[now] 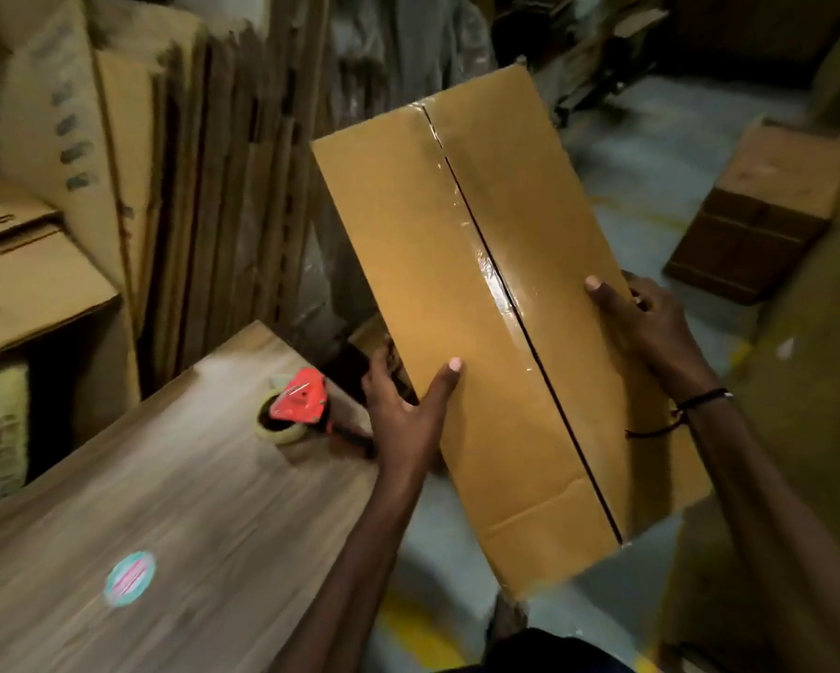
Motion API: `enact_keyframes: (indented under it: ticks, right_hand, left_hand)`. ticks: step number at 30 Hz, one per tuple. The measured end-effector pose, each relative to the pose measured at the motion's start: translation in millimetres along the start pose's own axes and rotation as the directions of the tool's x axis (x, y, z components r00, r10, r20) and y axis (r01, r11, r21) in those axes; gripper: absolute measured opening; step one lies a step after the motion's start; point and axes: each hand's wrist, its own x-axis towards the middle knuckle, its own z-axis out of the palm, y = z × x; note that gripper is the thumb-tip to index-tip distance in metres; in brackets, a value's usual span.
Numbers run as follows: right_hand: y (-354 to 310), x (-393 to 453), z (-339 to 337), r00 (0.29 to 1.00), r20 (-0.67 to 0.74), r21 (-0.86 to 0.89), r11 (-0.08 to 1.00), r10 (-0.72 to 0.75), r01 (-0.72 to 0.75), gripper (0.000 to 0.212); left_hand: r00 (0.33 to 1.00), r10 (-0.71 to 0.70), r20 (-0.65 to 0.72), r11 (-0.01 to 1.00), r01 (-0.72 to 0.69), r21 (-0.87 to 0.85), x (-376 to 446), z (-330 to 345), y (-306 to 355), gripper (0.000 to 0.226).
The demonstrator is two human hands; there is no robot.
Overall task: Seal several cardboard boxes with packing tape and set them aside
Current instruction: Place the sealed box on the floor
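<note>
Both hands, left hand (401, 410) and right hand (644, 315), are gripping the taped cardboard box (461, 303) by its opposite long edges, aloft right of the table (175, 502); likely light, stiff, tape slick.

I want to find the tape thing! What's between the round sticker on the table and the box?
The red tape gun and the left hand lie between the sticker and the box, as the head view shows.

Dark print on the tall leaning carton (63, 114) and the round table sticker (130, 579) is too blurred to read.
</note>
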Motion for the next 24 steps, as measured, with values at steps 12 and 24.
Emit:
enact_keyframes:
  ticks: [12,24]
  right_hand:
    - [105,185,-29,0.995,0.05,-0.195,0.978,0.085,-0.074,0.06]
    - [148,467,61,0.945,0.285,-0.344,0.937,0.161,-0.056,0.081]
  left_hand:
    - [0.976,-0.196,0.095,0.978,0.188,0.086,109,182,-51,0.079]
    - [0.92,-0.391,0.001,0.919,0.391,0.045,329,308,-103,0.072]
